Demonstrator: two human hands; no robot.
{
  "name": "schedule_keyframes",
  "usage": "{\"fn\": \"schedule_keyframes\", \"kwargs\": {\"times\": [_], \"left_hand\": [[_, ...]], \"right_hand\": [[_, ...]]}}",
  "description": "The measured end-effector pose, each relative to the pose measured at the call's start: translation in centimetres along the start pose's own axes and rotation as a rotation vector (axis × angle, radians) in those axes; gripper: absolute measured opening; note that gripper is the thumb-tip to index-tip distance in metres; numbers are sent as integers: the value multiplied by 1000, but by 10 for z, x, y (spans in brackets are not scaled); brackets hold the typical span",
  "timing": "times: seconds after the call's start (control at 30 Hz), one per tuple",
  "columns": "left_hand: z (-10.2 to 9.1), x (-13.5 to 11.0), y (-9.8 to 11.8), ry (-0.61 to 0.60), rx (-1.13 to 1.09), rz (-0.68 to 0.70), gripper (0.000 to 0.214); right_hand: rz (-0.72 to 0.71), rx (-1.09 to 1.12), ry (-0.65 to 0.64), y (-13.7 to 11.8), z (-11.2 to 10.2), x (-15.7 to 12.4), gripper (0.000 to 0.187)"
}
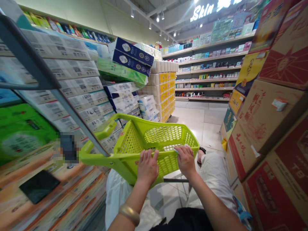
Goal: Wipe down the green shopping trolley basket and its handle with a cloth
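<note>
Light, Stiff Basket Under Two Hands

The lime-green basket sits directly before the person, above the tiled floor. The left hand is half curled over the middle of its near edge; whether it grips or merely rests cannot be told. Nearer that edge's right corner, the right hand is partly closed, a small white wipe held under its fingers against the rim.

The basket looks like moulded plastic: light for its bulk, stiff, smooth enough to slip, hardly fragile. The thick rim or the looped handle at the left end should offer the firmest hold; the thin lattice may flex. The wipe looks soft and limp, best pinned flat.
</note>
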State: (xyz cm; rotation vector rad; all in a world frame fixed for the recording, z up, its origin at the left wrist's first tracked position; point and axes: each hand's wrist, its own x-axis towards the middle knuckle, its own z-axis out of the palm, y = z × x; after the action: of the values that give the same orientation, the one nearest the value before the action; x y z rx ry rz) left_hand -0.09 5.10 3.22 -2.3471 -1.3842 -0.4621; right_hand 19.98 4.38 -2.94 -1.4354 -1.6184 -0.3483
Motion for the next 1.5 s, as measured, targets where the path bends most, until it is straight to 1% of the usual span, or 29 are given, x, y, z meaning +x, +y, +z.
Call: {"fn": "schedule_keyframes", "kwargs": {"times": [0.1,0.17,0.2,0.3,0.4,0.47,0.53,0.6,0.7,0.77,0.97,1.03,1.1,1.17,1.23,1.4,1.47,1.5], "left_hand": [[2,-1,0,-6,-8,-5,51],[3,0,1,-8,-4,-13,51],[3,0,2,-9,-4,-21,51],[1,2,4,-10,-4,-36,51],[-1,2,5,-2,0,-30,50],[-2,2,5,9,-1,-30,48],[-2,2,5,16,-5,-34,47],[-2,1,4,15,-7,-30,46],[-3,1,3,3,-9,-15,48],[-4,1,2,-3,-13,-13,49],[-1,1,1,7,-20,-8,49],[0,1,1,11,-14,-8,49],[0,1,1,11,-8,-12,50],[1,1,2,8,-2,-19,50],[1,2,3,3,4,-28,50],[2,3,3,1,-15,-39,49],[2,3,2,6,-17,-30,49],[1,3,1,6,-15,-24,49]], "right_hand": [[87,-64,68,25,-7,-4,35],[159,-77,106,28,-6,-4,33],[188,-72,121,25,-4,-4,32],[205,-22,130,-2,8,0,32],[128,65,74,-40,21,2,36],[88,117,44,-60,28,3,38],[65,145,28,-70,30,5,38],[27,152,-1,-70,28,6,39],[-54,126,-61,-54,19,6,43],[-62,87,-57,-35,12,4,42],[55,-21,86,32,-5,-10,39],[108,-6,155,48,-6,-14,41],[156,40,231,54,-4,-18,44],[184,80,292,49,1,-22,46],[155,114,294,34,8,-26,46],[-85,230,115,-14,24,-31,49],[-139,244,88,-20,26,-31,49],[-159,245,88,-18,25,-31,49]]}}
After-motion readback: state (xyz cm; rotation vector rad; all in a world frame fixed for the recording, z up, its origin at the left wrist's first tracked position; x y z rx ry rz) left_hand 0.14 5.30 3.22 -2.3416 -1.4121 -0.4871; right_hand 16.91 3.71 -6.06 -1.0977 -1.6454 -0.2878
